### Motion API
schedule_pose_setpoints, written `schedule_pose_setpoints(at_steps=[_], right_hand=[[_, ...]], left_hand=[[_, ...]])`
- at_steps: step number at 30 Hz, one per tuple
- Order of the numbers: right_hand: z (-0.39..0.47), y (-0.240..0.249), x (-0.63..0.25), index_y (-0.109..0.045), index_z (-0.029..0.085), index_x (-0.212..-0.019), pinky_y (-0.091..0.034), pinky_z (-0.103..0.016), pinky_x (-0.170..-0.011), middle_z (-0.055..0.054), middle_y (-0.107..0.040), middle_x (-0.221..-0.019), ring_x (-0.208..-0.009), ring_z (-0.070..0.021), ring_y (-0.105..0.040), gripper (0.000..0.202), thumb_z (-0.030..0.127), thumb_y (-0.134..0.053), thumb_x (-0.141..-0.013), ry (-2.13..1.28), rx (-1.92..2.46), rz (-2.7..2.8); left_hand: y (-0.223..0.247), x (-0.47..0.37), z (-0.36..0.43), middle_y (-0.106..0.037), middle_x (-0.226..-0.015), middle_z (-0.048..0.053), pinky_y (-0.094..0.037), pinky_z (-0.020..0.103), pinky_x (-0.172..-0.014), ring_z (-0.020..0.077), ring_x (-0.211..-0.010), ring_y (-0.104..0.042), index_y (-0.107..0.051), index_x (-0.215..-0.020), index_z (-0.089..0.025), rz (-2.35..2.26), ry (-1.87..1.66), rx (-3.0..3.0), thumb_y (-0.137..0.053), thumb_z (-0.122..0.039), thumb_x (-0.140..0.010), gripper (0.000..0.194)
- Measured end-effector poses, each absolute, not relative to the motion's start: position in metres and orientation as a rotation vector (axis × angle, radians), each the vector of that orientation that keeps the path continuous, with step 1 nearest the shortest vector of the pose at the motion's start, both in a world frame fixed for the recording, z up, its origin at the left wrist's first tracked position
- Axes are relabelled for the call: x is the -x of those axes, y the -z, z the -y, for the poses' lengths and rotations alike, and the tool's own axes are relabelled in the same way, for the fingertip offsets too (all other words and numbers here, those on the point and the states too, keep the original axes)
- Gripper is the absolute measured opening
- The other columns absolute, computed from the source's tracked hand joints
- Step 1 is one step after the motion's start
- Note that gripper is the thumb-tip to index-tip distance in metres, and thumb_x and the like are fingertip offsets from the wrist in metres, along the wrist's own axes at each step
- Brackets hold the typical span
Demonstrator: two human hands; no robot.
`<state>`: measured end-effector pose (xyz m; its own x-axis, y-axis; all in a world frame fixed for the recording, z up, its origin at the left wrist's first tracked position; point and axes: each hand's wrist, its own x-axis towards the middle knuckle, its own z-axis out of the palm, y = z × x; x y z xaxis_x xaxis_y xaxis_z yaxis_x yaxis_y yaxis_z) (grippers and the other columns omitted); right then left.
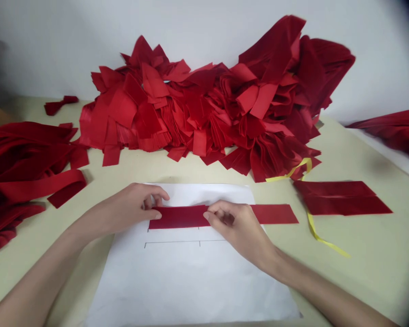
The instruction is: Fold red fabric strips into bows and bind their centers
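A strip of red velvet ribbon [180,217] lies across a white paper sheet [191,281] marked with thin black ruled lines. Its right part looks lighter and reaches past the paper's right edge. At the strip's left end is my left hand [136,206], thumb tip against the ribbon and curved fingers apart from the thumb. My right hand [235,222] pinches the ribbon near its middle, thumb and forefinger together, and covers part of it. Below the strip, one ruled line with short end ticks shows on the paper.
A large heap of red fabric pieces [197,109] stands along the wall. More red strips [23,154] lie at left. On the right are a folded red piece [344,198], a yellow ribbon [318,236] and further red fabric [395,129]. A small red bow-like piece [59,104] sits far left.
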<state>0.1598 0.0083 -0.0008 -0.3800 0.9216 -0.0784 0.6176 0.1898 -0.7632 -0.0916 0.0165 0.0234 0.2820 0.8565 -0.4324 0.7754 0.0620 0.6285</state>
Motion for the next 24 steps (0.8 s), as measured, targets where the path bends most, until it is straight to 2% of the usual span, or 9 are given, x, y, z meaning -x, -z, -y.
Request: schedule_pose_setpoints(at_steps=[5,10,14,17,22,24], right_hand=[[-0.008,0.002,-0.159,-0.053,0.02,-0.065,-0.032,-0.023,-0.05,0.005,-0.043,-0.055,-0.051,-0.0087,-0.033,0.023,0.031,-0.049,-0.085,-1.038,1.445,2.075],[-0.008,0.003,-0.159,-0.052,0.019,-0.064,-0.031,-0.023,-0.05,0.005,-0.039,-0.054,-0.051,-0.0083,-0.032,0.023,0.03,-0.05,-0.085,-1.043,1.452,2.061],[-0.008,0.004,-0.159,-0.05,0.019,-0.063,-0.03,-0.023,-0.05,0.006,-0.039,-0.054,-0.051,-0.0078,-0.031,0.024,0.029,-0.051,-0.084,-1.034,1.466,2.047],[-0.008,0.006,-0.159,-0.049,0.019,-0.062,-0.029,-0.022,-0.049,0.006,-0.038,-0.053,-0.05,-0.0076,-0.031,0.024,0.029,-0.051,-0.084,-1.03,1.476,2.046],[-0.008,0.006,-0.16,-0.049,0.019,-0.061,-0.03,-0.022,-0.049,0.006,-0.037,-0.053,-0.05,-0.0073,-0.031,0.024,0.029,-0.052,-0.083,-1.012,1.479,2.068],[-0.008,0.006,-0.16,-0.05,0.019,-0.062,-0.03,-0.022,-0.049,0.006,-0.038,-0.053,-0.05,-0.0072,-0.032,0.024,0.029,-0.051,-0.084,-1.011,1.481,2.074]], left_hand=[[-0.024,0.09,-0.017,-0.061,-0.073,-0.001,-0.044,0.028,-0.06,0.0166,-0.065,-0.056,-0.063,-0.1,-0.026,-1.534,-0.138,-1.739,-0.056,-0.033,-0.075,0.026],[-0.026,0.09,-0.017,-0.065,-0.084,0.001,-0.046,0.028,-0.063,0.0171,-0.07,-0.06,-0.062,-0.099,-0.026,-1.551,-0.167,-1.721,-0.054,-0.035,-0.077,0.025],[-0.028,0.095,-0.013,-0.065,-0.091,0.001,-0.045,0.027,-0.06,0.0178,-0.07,-0.061,-0.055,-0.109,-0.027,-1.536,-0.084,-1.686,-0.061,-0.045,-0.072,0.041],[-0.027,0.098,-0.01,-0.065,-0.086,-0.001,-0.043,0.026,-0.058,0.0185,-0.071,-0.061,-0.052,-0.109,-0.028,-1.507,-0.007,-1.689,-0.068,-0.043,-0.064,0.05],[-0.026,0.098,-0.006,-0.061,-0.071,-0.004,-0.042,0.026,-0.056,0.0177,-0.068,-0.059,-0.05,-0.094,-0.028,-1.538,0.051,-1.732,-0.063,-0.032,-0.069,0.029],[-0.026,0.096,-0.005,-0.06,-0.07,-0.004,-0.042,0.026,-0.056,0.0166,-0.064,-0.057,-0.05,-0.092,-0.027,-1.539,0.04,-1.745,-0.062,-0.03,-0.069,0.027]])
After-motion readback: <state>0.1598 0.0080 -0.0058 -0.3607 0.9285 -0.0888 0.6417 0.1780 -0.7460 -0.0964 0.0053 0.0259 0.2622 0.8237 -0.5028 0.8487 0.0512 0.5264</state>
